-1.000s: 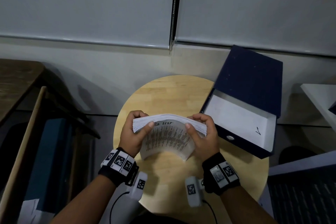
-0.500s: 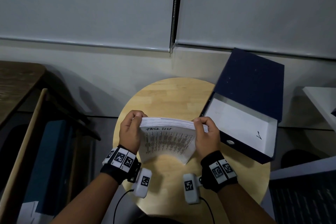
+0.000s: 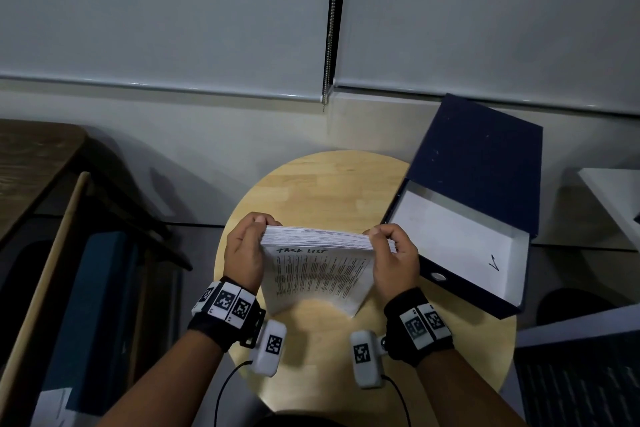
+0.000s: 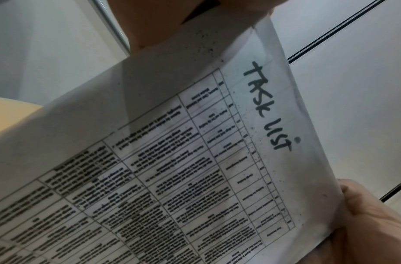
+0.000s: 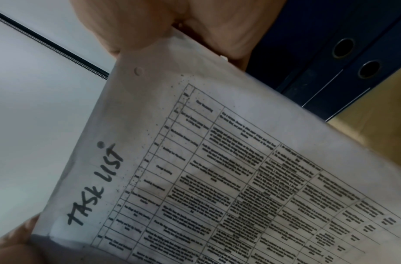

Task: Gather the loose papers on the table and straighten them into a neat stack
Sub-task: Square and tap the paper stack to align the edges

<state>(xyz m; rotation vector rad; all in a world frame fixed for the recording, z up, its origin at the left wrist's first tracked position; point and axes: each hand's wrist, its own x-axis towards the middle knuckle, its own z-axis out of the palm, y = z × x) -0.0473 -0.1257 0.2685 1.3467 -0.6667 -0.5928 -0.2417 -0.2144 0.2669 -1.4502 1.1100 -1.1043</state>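
Both hands clamped on paper stack, one per side. Left hand at 9 o'clock of stack, fingers curled over top left corner, thumb side against left edge. Right hand at 3 o'clock, fingers hooked over top right corner, palm against right edge. Hands apart, stack between them, held upright on its bottom edge over round wooden table, near table centre. Whether bottom edge touches tabletop: cannot tell. Front sheet facing the person, handwritten "TASK LIST" above a printed grid; sheet edges at top roughly flush, slight fan toward right. Both forearms coming in from 6 o'clock, wrists bent up, black wristbands with coded tags, white camera pods hanging below wrists. Open navy box file at 2 o'clock of stack, lid tilted up toward wall, white lining showing, partly overhanging table edge. Left wrist view: front sheet fills frame, right hand's fingers at upper corner, left hand's own at lower right. Right wrist view: same sheet, punched hole near corner, navy binder spines at 1 o'clock.
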